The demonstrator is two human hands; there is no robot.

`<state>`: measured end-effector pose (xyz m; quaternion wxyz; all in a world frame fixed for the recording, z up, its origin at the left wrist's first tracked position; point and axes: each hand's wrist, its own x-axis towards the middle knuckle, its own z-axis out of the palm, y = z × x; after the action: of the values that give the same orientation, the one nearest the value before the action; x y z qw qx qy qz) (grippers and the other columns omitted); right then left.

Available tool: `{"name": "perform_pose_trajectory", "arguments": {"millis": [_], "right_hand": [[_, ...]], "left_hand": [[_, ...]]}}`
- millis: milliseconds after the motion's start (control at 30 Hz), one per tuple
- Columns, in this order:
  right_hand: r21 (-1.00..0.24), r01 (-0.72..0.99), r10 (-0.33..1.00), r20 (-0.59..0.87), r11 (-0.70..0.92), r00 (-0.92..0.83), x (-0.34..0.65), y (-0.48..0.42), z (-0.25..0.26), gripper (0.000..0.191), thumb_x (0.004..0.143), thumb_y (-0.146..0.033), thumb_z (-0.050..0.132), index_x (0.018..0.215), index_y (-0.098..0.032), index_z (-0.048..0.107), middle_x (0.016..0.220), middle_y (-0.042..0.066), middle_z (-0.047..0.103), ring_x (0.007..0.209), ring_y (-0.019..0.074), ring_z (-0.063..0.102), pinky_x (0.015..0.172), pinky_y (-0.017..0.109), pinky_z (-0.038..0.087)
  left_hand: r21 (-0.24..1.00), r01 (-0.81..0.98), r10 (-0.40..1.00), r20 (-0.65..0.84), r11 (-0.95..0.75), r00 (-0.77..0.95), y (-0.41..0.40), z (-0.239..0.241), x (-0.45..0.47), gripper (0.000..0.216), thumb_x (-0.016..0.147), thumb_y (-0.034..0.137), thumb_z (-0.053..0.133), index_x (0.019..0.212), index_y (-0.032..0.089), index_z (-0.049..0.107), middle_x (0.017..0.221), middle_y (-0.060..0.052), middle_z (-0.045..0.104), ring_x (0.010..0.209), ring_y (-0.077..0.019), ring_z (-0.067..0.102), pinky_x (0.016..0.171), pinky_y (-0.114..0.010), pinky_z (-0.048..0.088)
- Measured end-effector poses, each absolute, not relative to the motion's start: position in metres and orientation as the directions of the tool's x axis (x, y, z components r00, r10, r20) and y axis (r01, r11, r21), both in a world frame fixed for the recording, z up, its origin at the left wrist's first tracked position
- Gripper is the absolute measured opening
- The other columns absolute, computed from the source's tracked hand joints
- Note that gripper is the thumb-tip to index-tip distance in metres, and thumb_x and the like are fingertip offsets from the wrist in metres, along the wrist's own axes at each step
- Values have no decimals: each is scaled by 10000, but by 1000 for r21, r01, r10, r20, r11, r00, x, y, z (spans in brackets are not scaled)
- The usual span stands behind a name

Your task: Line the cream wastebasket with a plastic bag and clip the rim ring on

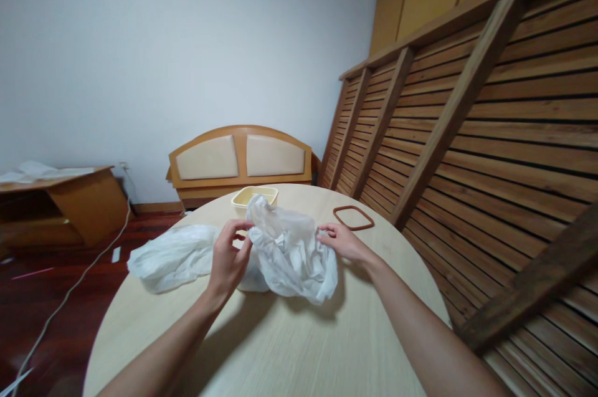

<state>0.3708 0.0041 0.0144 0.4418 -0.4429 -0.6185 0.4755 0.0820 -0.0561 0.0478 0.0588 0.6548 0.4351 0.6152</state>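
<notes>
A crumpled white plastic bag point(292, 253) rises off the round pale wooden table point(280, 347) between my hands. My left hand point(228, 257) pinches the bag's left edge with thumb and fingers closed on the film. My right hand point(343, 241) grips the bag's right side, fingers curled into the plastic. A second white plastic bag point(172, 257) lies flat on the table just left of my left hand, partly tucked under the held one.
A pale yellow rectangular container point(255, 196) stands at the table's far edge behind the bag. A brown rubber seal ring point(354, 217) lies flat to the right of it. Slatted wooden bed frames point(467, 135) lean close on the right. A headboard point(240, 157) and a desk point(70, 200) stand by the wall.
</notes>
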Motion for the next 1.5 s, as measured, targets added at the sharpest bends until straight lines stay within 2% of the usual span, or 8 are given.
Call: {"name": "perform_pose_trajectory", "arguments": {"millis": [200, 400, 600, 733, 867, 1100, 1267, 1500], "right_hand": [[-978, 77, 963, 206, 195, 174, 403, 31, 13, 253, 659, -334, 723, 836, -194, 608, 718, 23, 696, 610, 168, 635, 519, 249, 477], [-967, 47, 882, 247, 249, 401, 431, 40, 12, 372, 658, -283, 586, 1017, -201, 643, 864, 40, 730, 649, 163, 649, 513, 241, 507], [-964, 94, 883, 266, 249, 388, 437, 32, 19, 223, 613, -296, 612, 752, -163, 723, 722, 35, 718, 615, 164, 625, 506, 232, 469], [-959, 108, 869, 284, 263, 406, 435, 28, 24, 234, 596, -338, 675, 751, -168, 713, 677, 23, 710, 605, 170, 620, 523, 246, 457], [-952, 93, 848, 302, 291, 435, 434, 29, 25, 279, 607, -421, 713, 744, -188, 642, 637, 27, 698, 574, 188, 624, 519, 273, 471], [-900, 129, 796, 429, 416, 427, 426, 26, 32, 433, 614, -538, 767, 812, -209, 568, 694, 29, 690, 630, 200, 644, 576, 295, 503], [-832, 196, 757, 554, 519, 347, 403, 14, 42, 388, 674, -515, 766, 847, -200, 618, 809, 41, 691, 742, 201, 646, 699, 321, 525], [-685, 310, 732, 680, 659, -53, 347, -33, 60, 168, 852, -355, 656, 888, -196, 697, 888, 53, 726, 865, 212, 668, 822, 341, 520]], "left_hand": [[690, 455, 673, 702, -563, -233, -45, 46, 72, 149, 827, 316, 578, 905, 190, 594, 886, -37, 659, 822, -187, 639, 644, -265, 516], [620, 397, 583, 781, -677, -226, -45, 46, 63, 100, 842, 266, 566, 817, 205, 491, 997, -65, 665, 945, -203, 630, 803, -311, 496], [456, 307, 489, 871, -835, 36, -62, 51, 74, 98, 905, 287, 524, 849, 211, 495, 943, -66, 654, 902, -208, 614, 809, -331, 485], [403, 309, 474, 857, -861, 203, -73, 55, 84, 177, 966, 297, 447, 907, 201, 583, 916, -73, 649, 885, -209, 598, 806, -343, 467], [361, 251, 433, 823, -898, 368, -79, 60, 87, 240, 974, 299, 381, 791, 207, 509, 787, -54, 583, 845, -216, 536, 795, -366, 442], [246, 295, 382, 668, -923, 638, -81, 66, 86, 78, 848, 228, 511, 871, 187, 573, 798, -62, 575, 817, -214, 508, 748, -360, 440], [269, 330, 423, 647, -905, 634, -82, 66, 93, 120, 907, 181, 509, 944, 191, 623, 885, -76, 625, 879, -203, 559, 793, -340, 471], [388, 404, 555, 664, -828, 501, -88, 56, 104, 125, 884, 155, 552, 940, 225, 638, 1280, -116, 607, 1205, -257, 552, 1016, -435, 454]]}}
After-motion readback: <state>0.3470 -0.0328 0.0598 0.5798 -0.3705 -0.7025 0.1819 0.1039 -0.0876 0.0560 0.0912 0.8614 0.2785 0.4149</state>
